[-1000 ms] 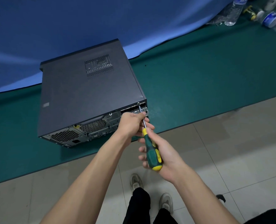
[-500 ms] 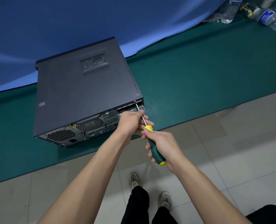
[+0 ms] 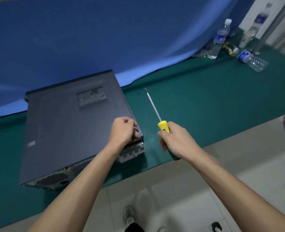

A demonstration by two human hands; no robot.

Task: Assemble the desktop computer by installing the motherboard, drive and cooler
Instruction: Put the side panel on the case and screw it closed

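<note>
A closed dark grey desktop case (image 3: 68, 128) lies flat on the green table mat (image 3: 205, 101), its rear panel with vents and ports facing me. My left hand (image 3: 124, 130) sits at the case's near right top corner, fingers curled over the edge of the cover. My right hand (image 3: 173, 141) grips the green and yellow screwdriver (image 3: 161, 126) by its handle, to the right of the case. The shaft points up and away, its tip clear of the case. The motherboard, drive and cooler are hidden inside.
Blue cloth (image 3: 105, 39) hangs behind the table. Plastic water bottles (image 3: 221, 37) stand and lie (image 3: 253, 60) at the far right corner, beside crumpled plastic. The table's front edge runs just below the case; tiled floor (image 3: 238, 164) and my shoes (image 3: 130, 215) are below.
My right hand pulled the screwdriver out of the case's rear corner and swung it right, tip upward. My left hand shifted from the rear panel onto the top corner. The camera view moved.
</note>
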